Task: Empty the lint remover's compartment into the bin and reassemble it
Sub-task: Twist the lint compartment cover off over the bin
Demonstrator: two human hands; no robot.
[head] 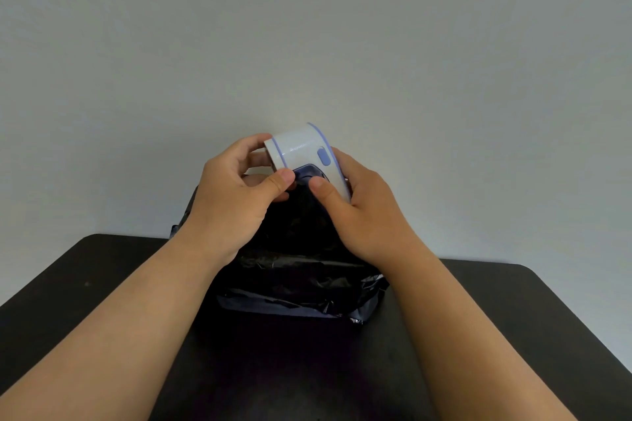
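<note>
Lint remover (302, 150) held in both hands, directly above the bin (294, 270), which is the reference for everything else. Body is white with lilac trim bands and a lilac oval switch on the upper face, tilted so one flat end points up-left. Dark bluish compartment (309, 174) visible on the underside, facing the bin opening; can't tell whether it is fully seated or partly out.

Left hand (236, 202) above the bin's left side: thumb pressed on the lower edge of the white body next to the compartment, fingers curled round the far end. Closed grip on the remover.

Right hand (362, 208) above the bin's right side: thumb tip on the compartment's edge, palm and fingers wrapped behind the body. Also clamped on the remover.

Thumbs nearly meet at the compartment, apart by a small gap.

Bin is lined with a black plastic bag (359, 301), crumpled and folded over the near rim. Contents not visible, too dark inside.

Bin sits on a dark table (102, 284), near its far edge. Plain pale wall (307, 27) behind.
</note>
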